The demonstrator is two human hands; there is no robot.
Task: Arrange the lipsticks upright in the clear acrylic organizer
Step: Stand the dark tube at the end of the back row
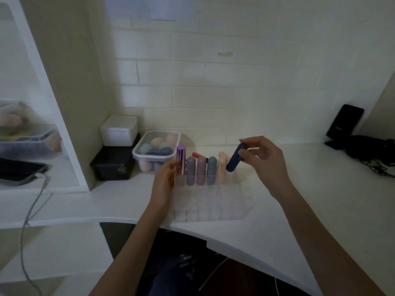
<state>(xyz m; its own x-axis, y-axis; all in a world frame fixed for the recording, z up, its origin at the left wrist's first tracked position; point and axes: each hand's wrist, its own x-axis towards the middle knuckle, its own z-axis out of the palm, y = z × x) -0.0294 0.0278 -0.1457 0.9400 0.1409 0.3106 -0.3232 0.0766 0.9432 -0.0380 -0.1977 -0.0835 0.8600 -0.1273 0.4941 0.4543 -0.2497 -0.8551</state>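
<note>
My right hand (259, 159) pinches a navy lipstick (234, 157), tilted, at the organizer's (211, 201) 1 o'clock corner. My left hand (164, 180) grips its 10 o'clock side beside the purple lipstick (180, 160). No writing is legible.

Clear acrylic organizer (211, 208), glossy metallic purple lipstick (180, 159), matt navy lipstick (234, 158)

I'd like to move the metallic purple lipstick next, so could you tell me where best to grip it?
Pinch the purple lipstick by its upper half from above. It stands upright in the organizer, its top clear of the mauve one beside it; its base sits in the cell, and the left hand already covers its left side.
</note>
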